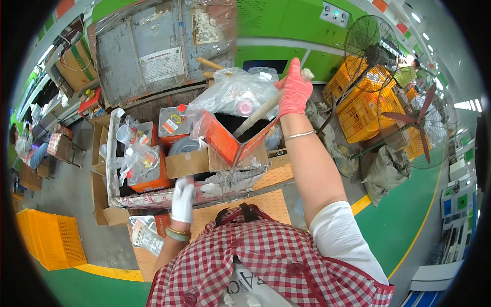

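Note:
My right hand (295,92), in a pink-red glove, is raised and wrapped round the upper end of a long pale stick (260,113). The stick slants down to the left into an open orange square tin (223,139) with a dark inside. Clear plastic film (225,92) is bunched over the tin's far side, with a pink round cap (245,107) in it. My left hand (182,200), in a white glove, is low by the near rim of a worn, whitish-crusted chest (230,183). Its fingers are blurred, so what they do is unclear.
Inside the chest stand more orange tins (149,176), plastic wrap and a cardboard flap (187,163). Its grey lid (179,46) leans open behind. Fans (420,118), yellow crates (365,110) and a sack (387,174) stand right; a yellow crate (53,239) stands left. Someone (28,148) sits far left.

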Action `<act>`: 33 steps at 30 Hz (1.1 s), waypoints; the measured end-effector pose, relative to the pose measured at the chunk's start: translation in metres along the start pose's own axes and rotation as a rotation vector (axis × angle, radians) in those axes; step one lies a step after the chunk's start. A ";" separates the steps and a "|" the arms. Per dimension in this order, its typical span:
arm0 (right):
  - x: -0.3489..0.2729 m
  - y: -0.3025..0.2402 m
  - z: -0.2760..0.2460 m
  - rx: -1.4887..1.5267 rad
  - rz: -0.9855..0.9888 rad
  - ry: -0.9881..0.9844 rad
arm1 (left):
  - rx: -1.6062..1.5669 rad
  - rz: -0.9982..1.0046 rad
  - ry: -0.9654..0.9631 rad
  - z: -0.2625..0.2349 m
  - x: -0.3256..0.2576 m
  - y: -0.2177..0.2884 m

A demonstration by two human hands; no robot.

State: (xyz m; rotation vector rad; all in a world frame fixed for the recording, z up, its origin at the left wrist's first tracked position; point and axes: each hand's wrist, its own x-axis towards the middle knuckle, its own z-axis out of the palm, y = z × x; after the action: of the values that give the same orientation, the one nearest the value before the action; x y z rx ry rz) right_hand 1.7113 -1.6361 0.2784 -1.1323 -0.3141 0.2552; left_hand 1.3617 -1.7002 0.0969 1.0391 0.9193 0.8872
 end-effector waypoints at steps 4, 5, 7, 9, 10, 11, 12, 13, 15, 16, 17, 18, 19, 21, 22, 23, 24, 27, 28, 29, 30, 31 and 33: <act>0.007 -0.072 0.005 0.034 -0.029 -0.337 | 0.238 0.433 -0.249 0.087 0.045 0.136; 0.008 -0.085 0.011 0.045 -0.021 -0.362 | 0.315 0.551 -0.341 0.108 0.058 0.162; 0.007 -0.095 0.036 0.074 0.001 -0.431 | 0.451 0.573 -0.436 0.151 0.074 0.203; -0.003 -0.103 0.045 0.040 -0.025 -0.619 | 0.699 0.696 -0.558 0.183 0.109 0.218; -0.009 -0.107 0.048 0.019 -0.041 -0.708 | 0.727 0.568 -0.621 0.194 0.125 0.228; -0.015 -0.108 0.051 -0.010 -0.044 -0.706 | 0.755 0.431 -0.676 0.203 0.139 0.236; -0.022 -0.108 0.055 -0.037 -0.046 -0.706 | 0.783 0.293 -0.726 0.207 0.147 0.241; -0.026 -0.104 0.057 -0.072 -0.048 -0.705 | 0.779 0.212 -0.742 0.211 0.149 0.243; -0.027 -0.081 0.062 -0.103 -0.113 -0.655 | 0.774 0.050 -0.765 0.212 0.154 0.243; -0.031 -0.074 0.070 -0.119 -0.151 -0.655 | 0.902 0.273 -0.714 0.198 0.176 0.216; -0.032 -0.067 0.076 -0.200 -0.134 -0.716 | 0.467 0.376 -0.826 0.188 0.176 0.197; -0.034 -0.062 0.083 -0.281 -0.116 -0.786 | 0.504 0.377 -0.756 0.179 0.187 0.182; -0.034 -0.054 0.085 -0.372 -0.092 -0.841 | 0.505 0.349 -0.727 0.177 0.191 0.177; -0.031 -0.045 0.100 -0.509 -0.139 -0.826 | 0.476 0.291 -0.688 0.173 0.201 0.176; -0.030 -0.045 0.112 -0.640 -0.176 -0.813 | 0.445 0.247 -0.677 0.172 0.204 0.177; -0.033 -0.046 0.124 -0.763 -0.219 -0.808 | 0.435 0.267 -0.661 0.166 0.208 0.175; -0.036 -0.046 0.127 -0.924 -0.556 -0.964 | 0.425 0.287 -0.644 0.160 0.211 0.173; -0.052 -0.044 0.133 -0.874 -0.680 -1.050 | 0.551 0.549 -0.618 0.142 0.219 0.164; -0.059 -0.040 0.135 -0.786 -0.548 -1.052 | 0.645 0.752 -0.556 0.137 0.217 0.167; -0.066 -0.037 0.137 -0.699 -0.416 -1.049 | 0.693 0.858 -0.530 0.130 0.214 0.171; -0.073 -0.035 0.140 -0.670 -0.351 -1.057 | 0.738 0.959 -0.493 0.122 0.210 0.176; -0.079 -0.040 0.142 -0.670 -0.316 -1.074 | 0.738 0.971 -0.505 0.114 0.199 0.195; -0.101 -0.055 0.158 -0.647 -0.317 -1.169 | 0.705 0.935 -0.510 0.086 0.172 0.237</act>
State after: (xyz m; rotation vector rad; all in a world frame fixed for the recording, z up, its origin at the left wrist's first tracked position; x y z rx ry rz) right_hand 1.5614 -1.5609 0.3781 -1.4356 -1.6900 0.5413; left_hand 1.4639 -1.5072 0.3099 2.2828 0.2496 0.9710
